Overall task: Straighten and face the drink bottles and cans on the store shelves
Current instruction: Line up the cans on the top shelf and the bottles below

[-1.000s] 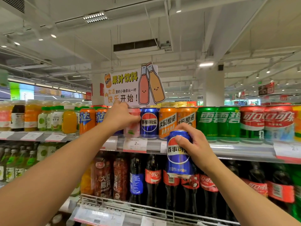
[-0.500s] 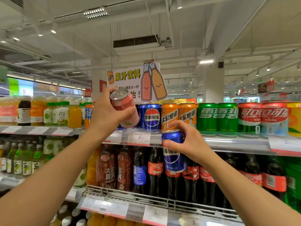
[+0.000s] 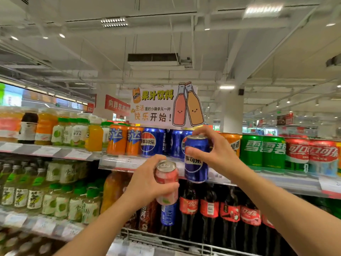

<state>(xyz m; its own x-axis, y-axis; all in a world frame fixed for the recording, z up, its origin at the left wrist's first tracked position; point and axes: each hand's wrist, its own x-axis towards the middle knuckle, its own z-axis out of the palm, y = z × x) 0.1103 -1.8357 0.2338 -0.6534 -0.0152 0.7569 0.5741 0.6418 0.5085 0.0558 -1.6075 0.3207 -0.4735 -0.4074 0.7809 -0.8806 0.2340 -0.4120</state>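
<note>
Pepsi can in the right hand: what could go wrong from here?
1. The right hand holds the blue Pepsi can in front of the top shelf edge; sliding it in could knock the shelved Pepsi cans.
2. The left hand grips the pink can close beside; the cans might clash.

Both arms reach forward, left hand (image 3: 147, 183) and right hand (image 3: 215, 154) fingers curled.

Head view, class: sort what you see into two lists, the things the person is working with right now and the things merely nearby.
In use:
left hand gripping pink can
right hand gripping blue Pepsi can
top shelf with a gap among the Pepsi cans

Merely nearby:
orange Fanta cans
green Sprite cans
red Coca-Cola cans
cola bottles
juice sign
</note>
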